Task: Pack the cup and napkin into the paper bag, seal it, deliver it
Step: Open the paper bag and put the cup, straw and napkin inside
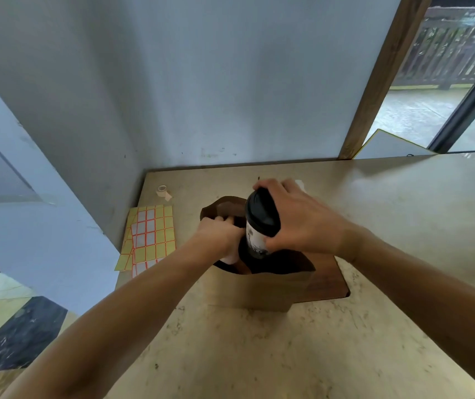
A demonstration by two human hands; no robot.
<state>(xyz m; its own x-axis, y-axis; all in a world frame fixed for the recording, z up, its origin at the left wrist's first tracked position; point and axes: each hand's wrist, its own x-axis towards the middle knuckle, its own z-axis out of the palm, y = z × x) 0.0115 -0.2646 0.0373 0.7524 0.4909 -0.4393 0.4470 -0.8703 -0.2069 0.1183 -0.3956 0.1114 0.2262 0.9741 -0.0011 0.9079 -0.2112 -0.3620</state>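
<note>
A brown paper bag [262,289] stands open on the counter in front of me. My right hand [296,220] grips a paper cup [255,240] with a black lid [262,210], and the cup's lower part sits inside the bag's mouth. My left hand [219,228] holds the bag's left rim, fingers curled over the edge. Something white shows under that hand at the rim, possibly the napkin [230,259]. Another white scrap [299,184] peeks out behind my right hand.
Yellow and white label sheets [151,236] lie left of the bag, with a small tape roll [163,192] behind them. A dark wooden board [328,280] lies under the bag's right side. White walls close off the back and left; the counter [374,326] stretches right.
</note>
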